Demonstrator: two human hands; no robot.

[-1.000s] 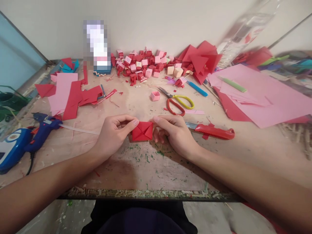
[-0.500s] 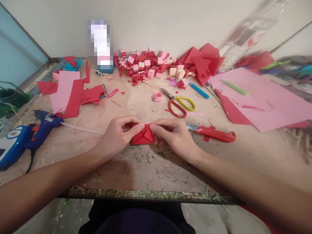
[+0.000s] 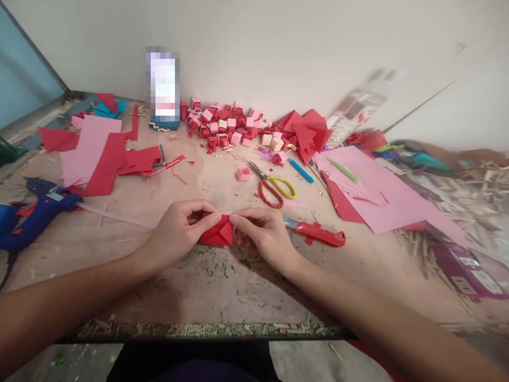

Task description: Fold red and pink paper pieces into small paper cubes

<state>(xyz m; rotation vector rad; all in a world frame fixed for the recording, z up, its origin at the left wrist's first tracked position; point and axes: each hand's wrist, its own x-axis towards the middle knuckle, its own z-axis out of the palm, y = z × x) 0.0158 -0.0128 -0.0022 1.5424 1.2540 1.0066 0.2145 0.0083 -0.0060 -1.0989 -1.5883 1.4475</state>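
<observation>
A small folded piece of red paper (image 3: 218, 235) with crossing creases is held just above the table's front part. My left hand (image 3: 183, 225) pinches its upper left edge between thumb and fingers. At its upper right corner, my right hand (image 3: 260, 233) grips it the same way, both thumbs on top and close together. The fingers behind the paper are partly hidden. Right of my right hand lies a red-handled cutter knife (image 3: 320, 233). Beyond the hands are scissors (image 3: 272, 188) with red and yellow handles and a small pink paper box (image 3: 243, 174).
Many small paper cubes (image 3: 226, 124) are heaped by the wall. A phone (image 3: 164, 87) stands left of them. Pink sheets (image 3: 382, 196) lie at right, red and pink scraps (image 3: 105, 164) at left. A blue glue gun (image 3: 43, 209) rests far left; a plastic bottle (image 3: 360, 106) leans behind.
The view has swung to the right, so things appear shifted left and slightly lower. Both hands still pinch the red paper, with little change in their grip.
</observation>
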